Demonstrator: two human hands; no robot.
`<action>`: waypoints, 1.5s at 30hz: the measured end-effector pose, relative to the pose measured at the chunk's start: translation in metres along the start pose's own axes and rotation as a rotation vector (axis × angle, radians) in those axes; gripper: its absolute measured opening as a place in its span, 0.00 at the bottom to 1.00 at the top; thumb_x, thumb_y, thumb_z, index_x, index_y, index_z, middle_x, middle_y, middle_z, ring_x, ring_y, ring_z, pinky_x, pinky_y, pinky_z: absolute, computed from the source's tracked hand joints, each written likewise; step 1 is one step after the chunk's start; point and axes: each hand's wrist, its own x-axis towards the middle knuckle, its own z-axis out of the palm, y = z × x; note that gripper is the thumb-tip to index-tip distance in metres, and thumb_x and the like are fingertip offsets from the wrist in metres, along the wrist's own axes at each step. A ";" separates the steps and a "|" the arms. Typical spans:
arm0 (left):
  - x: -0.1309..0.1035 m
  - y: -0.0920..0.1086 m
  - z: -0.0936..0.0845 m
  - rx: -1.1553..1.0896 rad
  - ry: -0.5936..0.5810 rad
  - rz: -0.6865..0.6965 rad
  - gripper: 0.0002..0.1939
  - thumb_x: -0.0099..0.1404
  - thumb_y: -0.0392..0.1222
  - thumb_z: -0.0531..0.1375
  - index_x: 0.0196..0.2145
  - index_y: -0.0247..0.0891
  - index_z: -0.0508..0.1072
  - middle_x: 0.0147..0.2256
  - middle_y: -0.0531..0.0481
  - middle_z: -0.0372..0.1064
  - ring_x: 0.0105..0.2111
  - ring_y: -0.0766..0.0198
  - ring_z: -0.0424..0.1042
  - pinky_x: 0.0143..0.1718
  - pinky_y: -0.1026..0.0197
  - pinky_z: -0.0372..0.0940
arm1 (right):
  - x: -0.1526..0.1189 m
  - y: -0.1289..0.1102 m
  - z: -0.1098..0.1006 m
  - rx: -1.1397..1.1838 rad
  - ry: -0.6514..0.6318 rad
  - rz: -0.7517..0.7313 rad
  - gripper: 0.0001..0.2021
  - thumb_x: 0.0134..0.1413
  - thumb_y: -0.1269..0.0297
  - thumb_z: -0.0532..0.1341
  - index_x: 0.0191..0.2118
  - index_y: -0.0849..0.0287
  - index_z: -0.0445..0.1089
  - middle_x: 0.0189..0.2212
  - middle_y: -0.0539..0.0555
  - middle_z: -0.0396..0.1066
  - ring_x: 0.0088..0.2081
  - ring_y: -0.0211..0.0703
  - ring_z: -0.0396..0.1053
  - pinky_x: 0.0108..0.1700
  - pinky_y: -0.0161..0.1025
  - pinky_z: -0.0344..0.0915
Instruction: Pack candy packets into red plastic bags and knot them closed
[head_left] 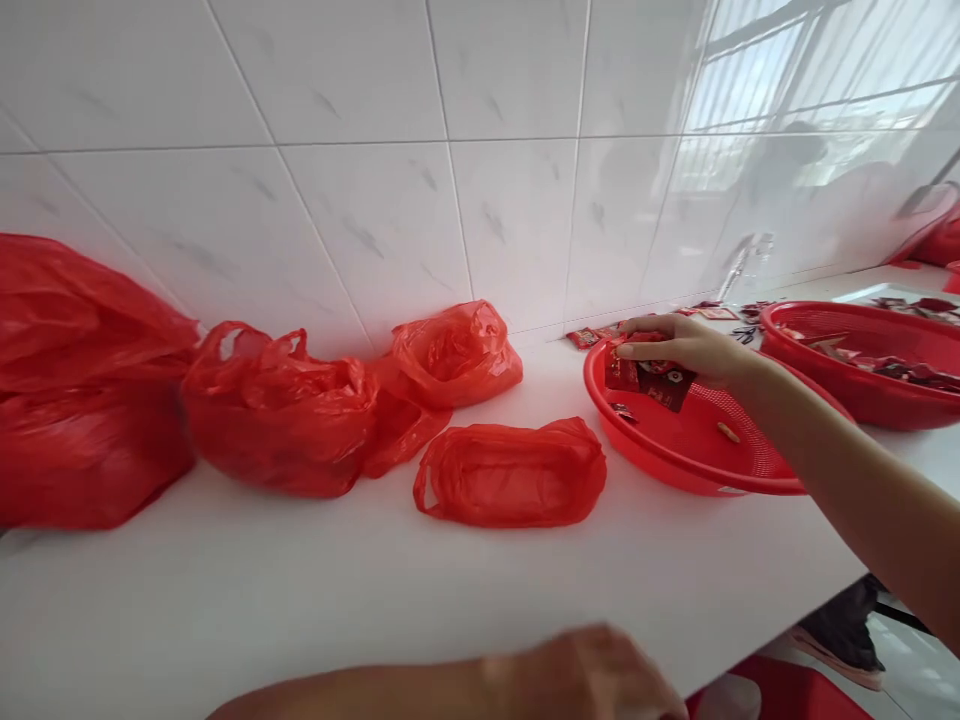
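Note:
My right hand (679,347) is closed on small dark red packets (660,384) over the left part of a red basket (675,440). A small tan item (727,432) and a little packet (624,412) lie inside that basket. My left hand (592,675) is blurred by motion at the bottom edge, over the front of the white table (300,590); its fingers are smeared. An open red plastic bag (510,478) stands to the left of the basket, touched by neither hand.
More red bags (277,420) stand along the tiled wall at left. A second red basket (862,370) with packets is at right. Scissors (744,334) and a clear bottle (750,265) are behind. A red bin (787,690) and a person's shoe (840,650) show below.

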 end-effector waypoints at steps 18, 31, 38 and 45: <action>-0.031 0.000 -0.057 0.272 0.128 -0.796 0.22 0.67 0.43 0.59 0.57 0.34 0.68 0.53 0.35 0.69 0.50 0.46 0.71 0.53 0.43 0.67 | 0.012 0.037 0.140 -0.474 -0.295 -0.297 0.12 0.52 0.53 0.65 0.33 0.58 0.75 0.28 0.50 0.75 0.31 0.42 0.69 0.34 0.37 0.63; -0.048 -0.023 -0.072 0.345 0.391 -0.716 0.12 0.70 0.38 0.53 0.40 0.37 0.78 0.39 0.44 0.76 0.39 0.56 0.74 0.44 0.52 0.69 | -0.001 0.057 0.144 -0.154 -0.214 -0.136 0.22 0.53 0.42 0.63 0.26 0.56 0.61 0.19 0.43 0.56 0.20 0.34 0.57 0.22 0.34 0.56; -0.049 -0.060 -0.096 0.256 0.397 -0.793 0.17 0.68 0.37 0.54 0.52 0.35 0.73 0.50 0.40 0.75 0.51 0.50 0.73 0.53 0.47 0.69 | -0.007 0.073 0.146 -0.080 -0.167 -0.128 0.14 0.56 0.51 0.61 0.31 0.57 0.68 0.26 0.47 0.67 0.31 0.40 0.66 0.36 0.38 0.66; -0.034 -0.066 -0.098 -0.324 0.644 -0.824 0.28 0.64 0.44 0.62 0.61 0.43 0.67 0.57 0.46 0.72 0.55 0.53 0.73 0.56 0.52 0.69 | -0.010 0.099 0.154 0.033 -0.140 -0.238 0.22 0.47 0.58 0.70 0.49 0.55 0.70 0.47 0.57 0.74 0.51 0.54 0.72 0.55 0.51 0.68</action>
